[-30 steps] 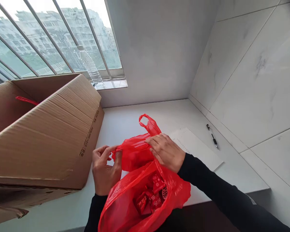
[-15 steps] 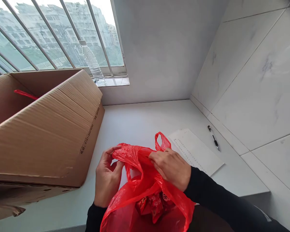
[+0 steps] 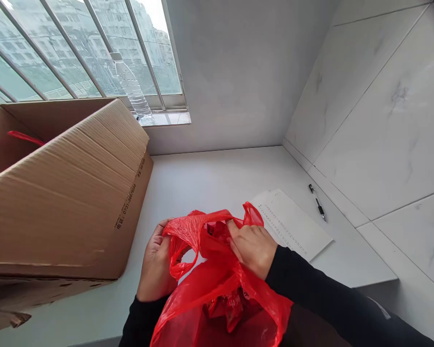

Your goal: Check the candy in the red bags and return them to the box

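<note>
A thin red plastic bag [image 3: 217, 284] hangs in front of me with its mouth spread. My left hand [image 3: 157, 262] pinches its left edge near a looped handle [image 3: 184, 267]. On the right, my right hand [image 3: 251, 243] grips the plastic by the far rim, partly turned inward; its fingertips are partly covered. Another red handle loop [image 3: 252, 213] sticks up just behind that hand. Shiny red packets [image 3: 231, 306] with printing lie inside the bag, and more red packets [image 3: 219, 230] show at the far opening. Whether this is one bag or two layers I cannot tell.
A large open cardboard box [image 3: 75, 202] stands at left, with a red strip [image 3: 25, 138] inside. Printed paper [image 3: 292, 226] and a black pen [image 3: 317, 202] lie on the white table [image 3: 210, 178]. A water bottle [image 3: 132, 89] stands on the windowsill.
The far part of the bag has opened wider, bringing packets there into view. My left hand has turned and drawn the handle loop open. The view has shifted slightly.
</note>
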### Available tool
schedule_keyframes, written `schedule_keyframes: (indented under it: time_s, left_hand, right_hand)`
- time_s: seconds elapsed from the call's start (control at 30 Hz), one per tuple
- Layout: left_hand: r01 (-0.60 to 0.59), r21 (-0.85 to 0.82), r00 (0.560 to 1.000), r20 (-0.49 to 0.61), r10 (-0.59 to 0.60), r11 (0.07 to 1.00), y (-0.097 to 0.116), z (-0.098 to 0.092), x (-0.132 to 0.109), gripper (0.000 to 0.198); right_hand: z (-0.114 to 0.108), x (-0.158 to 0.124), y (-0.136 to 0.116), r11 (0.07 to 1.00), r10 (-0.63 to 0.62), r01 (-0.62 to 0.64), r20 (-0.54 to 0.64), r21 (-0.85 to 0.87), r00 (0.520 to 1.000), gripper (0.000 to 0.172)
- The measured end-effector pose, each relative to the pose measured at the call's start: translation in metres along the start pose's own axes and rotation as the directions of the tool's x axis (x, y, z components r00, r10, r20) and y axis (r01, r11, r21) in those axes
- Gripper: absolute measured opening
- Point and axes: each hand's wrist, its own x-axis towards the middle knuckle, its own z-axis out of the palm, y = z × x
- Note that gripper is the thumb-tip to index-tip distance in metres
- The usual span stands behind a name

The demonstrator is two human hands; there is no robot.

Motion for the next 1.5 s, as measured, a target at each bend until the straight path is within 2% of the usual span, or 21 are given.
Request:
schedule_keyframes:
  time_s: [0.1,0.2,0.27,0.33,0.37,0.43,0.5,0.53,0.6,0.67,0.77,0.83,0.87,0.93,1.0,1.07,1.13,1.23,1.37,1.5]
  left_hand:
    - [0.031,0.021,0.998,0.060,-0.032,0.999,0.000,-0.004,0.001,0.051]
    - [0.012,0.023,0.996,0.089,-0.014,1.000,-0.002,-0.008,0.000,0.047]
    - [-0.064,0.126,0.992,0.120,0.049,0.990,-0.003,-0.008,-0.002,0.056]
    - [-0.220,0.343,0.972,0.160,0.174,0.913,-0.004,-0.003,-0.005,0.076]
    - [-0.307,0.466,0.951,0.181,0.250,0.830,-0.005,0.001,-0.006,0.086]
    - [-0.421,0.657,0.900,0.214,0.380,0.625,-0.009,0.011,-0.005,0.102]
    - [-0.466,0.748,0.860,0.256,0.442,0.473,-0.014,0.020,0.000,0.105]
    - [-0.477,0.768,0.846,0.268,0.460,0.428,-0.017,0.021,0.004,0.101]
    - [-0.493,0.776,0.827,0.276,0.490,0.394,-0.022,0.018,0.011,0.089]
    - [-0.500,0.777,0.805,0.255,0.536,0.381,-0.025,0.008,0.015,0.077]
    - [-0.495,0.792,0.775,0.217,0.593,0.356,-0.028,-0.007,0.011,0.071]
    - [-0.482,0.787,0.771,0.172,0.613,0.385,-0.027,-0.011,0.003,0.073]
    - [-0.472,0.762,0.781,0.128,0.611,0.443,-0.025,-0.010,-0.002,0.072]
    - [-0.428,0.640,0.827,-0.009,0.563,0.639,-0.019,-0.007,-0.009,0.060]
    - [-0.348,0.415,0.890,-0.135,0.435,0.841,-0.010,-0.003,-0.012,0.044]
    - [-0.243,0.182,0.948,-0.165,0.273,0.953,-0.001,-0.003,-0.010,0.036]
    - [-0.099,0.040,0.988,-0.112,0.103,0.994,0.005,-0.004,-0.005,0.037]
    - [0.061,-0.040,0.997,-0.048,-0.063,0.997,0.009,-0.004,-0.001,0.034]
    - [0.093,-0.059,0.995,-0.037,-0.095,0.994,0.010,-0.001,-0.004,0.035]
    - [0.089,-0.059,0.996,-0.025,-0.091,0.994,0.011,0.001,-0.007,0.037]
  right_hand:
    - [-0.005,0.003,0.002,0.998,0.058,-0.059,-0.031,-0.031,0.998,0.064]
    - [-0.005,0.004,0.003,0.996,0.036,-0.041,-0.062,-0.076,0.997,0.080]
    - [-0.003,0.005,0.003,0.996,0.012,-0.018,-0.071,-0.084,0.997,0.089]
    - [-0.002,0.004,0.000,0.998,-0.017,0.012,-0.080,-0.056,0.997,0.090]
    - [-0.002,0.004,-0.001,0.999,-0.036,0.033,-0.086,-0.037,0.996,0.084]
    - [-0.003,0.004,-0.005,0.996,-0.093,0.092,-0.083,-0.013,0.992,0.061]
    - [-0.004,0.003,-0.007,0.989,-0.151,0.150,-0.057,-0.009,0.987,0.038]
    - [-0.004,0.002,-0.006,0.985,-0.173,0.173,-0.043,-0.009,0.984,0.032]
    - [-0.004,0.002,-0.002,0.985,-0.172,0.172,-0.026,-0.008,0.985,0.027]
    - [-0.003,0.002,0.003,0.993,-0.118,0.118,-0.012,-0.029,0.993,0.022]
    - [0.000,0.005,0.010,0.995,-0.074,0.076,0.027,-0.071,0.997,0.015]
    - [0.002,0.008,0.011,0.992,-0.097,0.101,0.058,-0.077,0.994,0.018]
    - [0.003,0.010,0.011,0.990,-0.107,0.113,0.078,-0.079,0.991,0.020]
    - [0.004,0.013,0.010,0.989,-0.108,0.119,0.119,-0.089,0.987,0.022]
    - [0.005,0.014,0.009,0.989,-0.104,0.118,0.150,-0.091,0.983,0.019]
    - [0.004,0.015,0.010,0.989,-0.109,0.123,0.158,-0.083,0.981,0.017]
    - [0.003,0.016,0.010,0.988,-0.133,0.141,0.128,-0.056,0.983,0.021]
    - [0.003,0.022,0.011,0.991,-0.126,0.128,0.043,-0.042,0.991,0.018]
    - [0.003,0.031,0.014,0.995,-0.060,0.062,0.027,-0.082,0.998,0.012]
    - [-0.004,0.028,0.016,0.995,-0.025,0.027,0.016,-0.094,1.000,0.015]
